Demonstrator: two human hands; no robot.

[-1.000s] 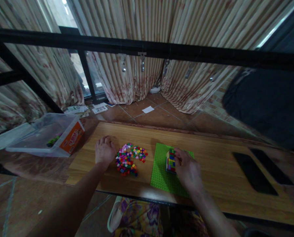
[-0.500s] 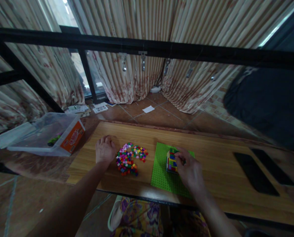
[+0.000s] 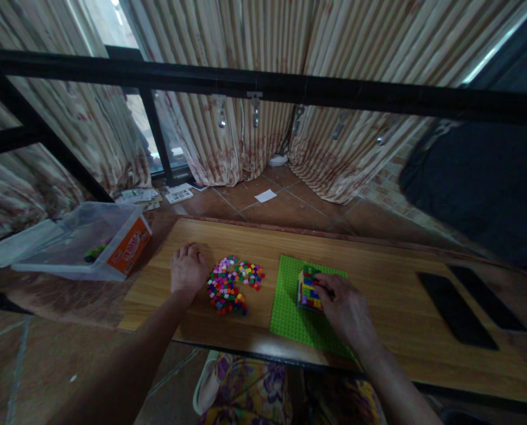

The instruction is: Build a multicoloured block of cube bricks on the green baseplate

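Note:
Resting on the wooden table, my left hand (image 3: 187, 269) has its fingers curled down, and their tips are hidden. Just right of it lies a loose pile of small coloured building bricks (image 3: 222, 284). A green studded baseplate (image 3: 285, 319) carries a small block built of multicoloured bricks (image 3: 307, 292). My right hand (image 3: 345, 304) reaches over that block from the right. Its thumb and fingertips are drawn together in a pinch at the block's top right. Whatever sits between them is too small to make out, and the hand covers the block's right side.
A clear plastic box (image 3: 81, 268) with an orange label stands left of the table (image 3: 391, 277). Two dark flat objects (image 3: 458, 310) lie at the table's right end. A black metal bar (image 3: 263, 85) crosses above, in front of striped curtains. Papers lie on the tiled floor.
My right hand has shifted slightly to the right on the brick block, uncovering a little more of its top. My left hand stays in place.

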